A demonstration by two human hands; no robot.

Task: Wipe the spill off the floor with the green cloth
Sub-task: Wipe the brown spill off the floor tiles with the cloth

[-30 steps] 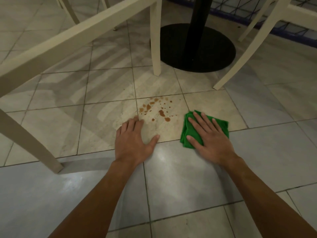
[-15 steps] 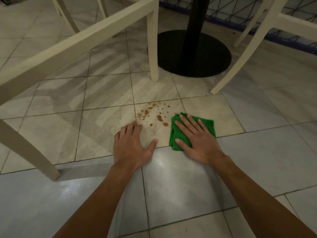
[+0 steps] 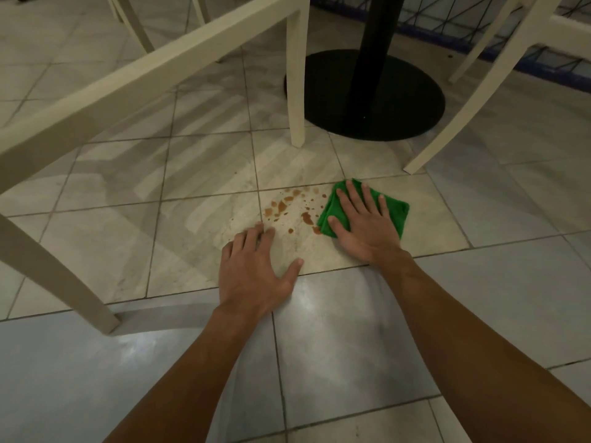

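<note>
Pressing a folded green cloth flat to the pale tiled floor, the right hand lies open-palmed, touching the right edge of brown spilled droplets. Left hand braces nearby, spread, empty. Wiping seems about to start; next, sweep leftward.

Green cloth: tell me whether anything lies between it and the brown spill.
Nothing visible does. The green cloth, flat under the right hand, has its left edge at the nearest drops of the brown spill. The left hand rests just below the spill, off that path.
</note>
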